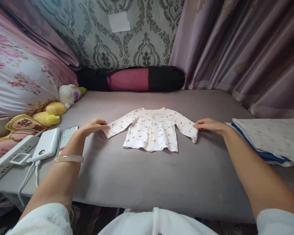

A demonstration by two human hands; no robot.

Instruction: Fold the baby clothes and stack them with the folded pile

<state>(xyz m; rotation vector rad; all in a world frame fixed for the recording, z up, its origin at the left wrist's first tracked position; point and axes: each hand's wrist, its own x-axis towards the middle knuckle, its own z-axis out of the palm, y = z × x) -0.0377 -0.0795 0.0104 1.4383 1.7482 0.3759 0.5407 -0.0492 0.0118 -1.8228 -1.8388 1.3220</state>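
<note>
A small white long-sleeved button-front baby top (150, 130) with a colourful print lies flat and face up on a grey-mauve padded surface (142, 182), its sleeves spread wide. My left hand (94, 126) pinches the end of the sleeve on the left side. At the opposite side, my right hand (207, 125) holds the other cuff (193, 130). A pale bangle (69, 159) circles my left wrist.
Folded fabric with a blue layer (267, 140) lies at the right. On the left are a white power bank (45, 145), a phone (68, 138), a power strip (14, 160) and plush toys (69, 95). A black-and-pink bolster (129, 79) lines the back edge.
</note>
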